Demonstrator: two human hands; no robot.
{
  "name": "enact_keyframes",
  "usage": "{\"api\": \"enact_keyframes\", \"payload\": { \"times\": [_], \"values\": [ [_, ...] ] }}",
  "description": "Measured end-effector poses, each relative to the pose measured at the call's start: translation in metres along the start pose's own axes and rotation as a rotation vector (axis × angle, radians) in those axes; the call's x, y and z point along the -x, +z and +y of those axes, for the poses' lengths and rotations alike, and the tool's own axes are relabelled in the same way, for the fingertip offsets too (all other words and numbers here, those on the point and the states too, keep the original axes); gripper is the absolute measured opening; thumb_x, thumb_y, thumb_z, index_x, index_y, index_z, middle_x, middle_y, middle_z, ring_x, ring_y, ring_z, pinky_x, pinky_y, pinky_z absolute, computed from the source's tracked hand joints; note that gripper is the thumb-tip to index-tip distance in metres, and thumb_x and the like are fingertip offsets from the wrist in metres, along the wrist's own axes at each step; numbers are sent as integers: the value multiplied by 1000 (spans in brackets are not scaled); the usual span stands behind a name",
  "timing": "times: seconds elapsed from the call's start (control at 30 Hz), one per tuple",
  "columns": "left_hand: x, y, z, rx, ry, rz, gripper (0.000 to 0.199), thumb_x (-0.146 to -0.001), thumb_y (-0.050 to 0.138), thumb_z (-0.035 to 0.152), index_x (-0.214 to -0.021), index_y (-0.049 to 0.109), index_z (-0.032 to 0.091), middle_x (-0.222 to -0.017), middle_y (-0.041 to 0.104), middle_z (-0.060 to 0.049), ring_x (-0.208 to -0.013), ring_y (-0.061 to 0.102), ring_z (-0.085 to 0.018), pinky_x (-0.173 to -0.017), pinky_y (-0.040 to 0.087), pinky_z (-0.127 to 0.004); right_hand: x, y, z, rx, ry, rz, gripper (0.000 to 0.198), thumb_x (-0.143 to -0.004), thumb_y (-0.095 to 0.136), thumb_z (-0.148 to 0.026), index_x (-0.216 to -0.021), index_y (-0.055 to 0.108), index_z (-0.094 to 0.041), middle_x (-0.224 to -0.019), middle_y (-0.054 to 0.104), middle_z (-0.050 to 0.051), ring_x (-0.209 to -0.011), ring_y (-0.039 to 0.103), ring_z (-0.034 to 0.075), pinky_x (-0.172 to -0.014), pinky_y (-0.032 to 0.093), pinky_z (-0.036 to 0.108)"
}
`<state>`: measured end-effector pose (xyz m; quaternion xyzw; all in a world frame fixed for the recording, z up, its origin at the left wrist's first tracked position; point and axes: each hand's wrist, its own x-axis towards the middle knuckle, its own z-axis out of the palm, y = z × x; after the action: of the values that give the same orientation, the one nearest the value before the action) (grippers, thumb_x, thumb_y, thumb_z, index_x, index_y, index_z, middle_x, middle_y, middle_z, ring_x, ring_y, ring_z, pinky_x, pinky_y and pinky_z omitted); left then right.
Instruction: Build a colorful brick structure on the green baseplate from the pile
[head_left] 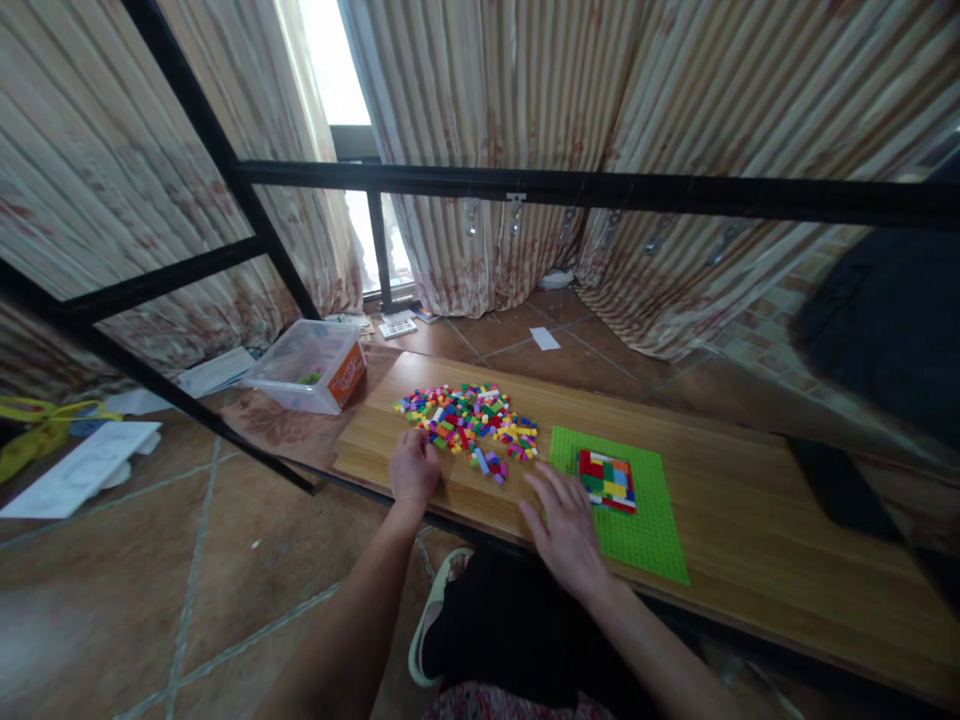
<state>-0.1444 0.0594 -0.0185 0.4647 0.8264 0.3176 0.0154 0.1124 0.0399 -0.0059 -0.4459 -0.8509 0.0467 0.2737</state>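
Observation:
A loose heap of small coloured building bricks lies on the wooden board. My left hand is closed at the heap's near left edge; whatever its fingers hold, if anything, is hidden. To the right, my right hand hovers or rests over the left edge of a green baseplate, fingers apart and with nothing visible in them. On the baseplate sits a flat, roughly square build of red, green, yellow, blue and white bricks, just right of my right fingers.
The wooden board spans left to right, with a dark flat object at its right. A clear plastic box with a few green pieces stands beyond its left end. A black metal rail crosses in front of the curtains.

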Motion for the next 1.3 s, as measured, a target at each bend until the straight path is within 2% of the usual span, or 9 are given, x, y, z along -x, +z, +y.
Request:
{"api": "enact_keyframes", "payload": {
  "times": [0.13,0.3,0.5,0.6,0.7,0.77,1.07,1.17,1.3],
  "values": [
    [1,-1,-1,28,-5,-23,19,-83,52,18,-96,67,21,-96,64,-5,-79,60,-16,-65,38,-26,-27,22,-35,-99,-25,-78,33,-93,45,-29,-122,58,-22,-132,55,11,-121,50,25,-103,37,47],
    [1,-1,-2,88,-22,-51,20,-82,53,17,-91,70,21,-92,63,-4,-77,59,-14,-66,39,-25,-75,47,-61,-130,-42,-144,35,-88,51,-23,-122,59,-23,-134,52,12,-123,47,28,-103,36,47],
    [1,1,-5,153,-4,-40,19,-82,54,19,-86,72,21,-89,63,-3,-76,59,-13,-66,40,-24,-126,65,-72,-51,-35,-196,47,-85,59,-30,-130,52,-20,-139,47,15,-127,40,30,-103,33,48],
    [1,1,-5,152,5,-31,19,-83,53,19,-87,72,21,-89,63,-4,-77,59,-13,-66,40,-24,-138,69,-68,-14,-113,-268,51,-85,60,-34,-133,50,-19,-142,45,14,-130,36,31,-105,30,50],
    [1,0,-4,125,9,-33,20,-82,53,18,-88,72,21,-89,64,-4,-78,59,-14,-67,41,-25,-137,69,-60,-16,-217,-307,41,-89,56,-32,-128,54,-22,-138,50,10,-131,36,29,-106,28,51],
    [1,0,-3,101,3,-40,21,-81,53,17,-88,72,21,-90,64,-4,-78,59,-15,-67,40,-25,-129,67,-51,-29,-220,-283,36,-90,54,-29,-125,56,-22,-133,55,9,-129,38,27,-106,29,49],
    [1,-2,0,62,-7,-47,21,-81,53,17,-89,72,22,-96,65,-5,-81,61,-17,-68,42,-27,-83,42,1,-45,-96,-118,26,-92,48,-28,-108,68,-23,-127,60,8,-124,43,25,-105,32,47],
    [1,-2,0,52,3,-44,21,-81,53,17,-89,72,22,-95,65,-5,-80,60,-17,-68,42,-27,-87,37,4,-23,-16,-105,28,-93,46,-27,-108,69,-23,-126,60,8,-120,45,26,-103,33,45],
    [1,-2,0,53,13,-28,22,-81,52,18,-88,72,22,-93,64,-5,-80,60,-17,-68,42,-27,-98,34,-6,41,106,-149,29,-91,48,-28,-111,67,-23,-120,61,9,-114,46,27,-98,34,44]
  ]
}}
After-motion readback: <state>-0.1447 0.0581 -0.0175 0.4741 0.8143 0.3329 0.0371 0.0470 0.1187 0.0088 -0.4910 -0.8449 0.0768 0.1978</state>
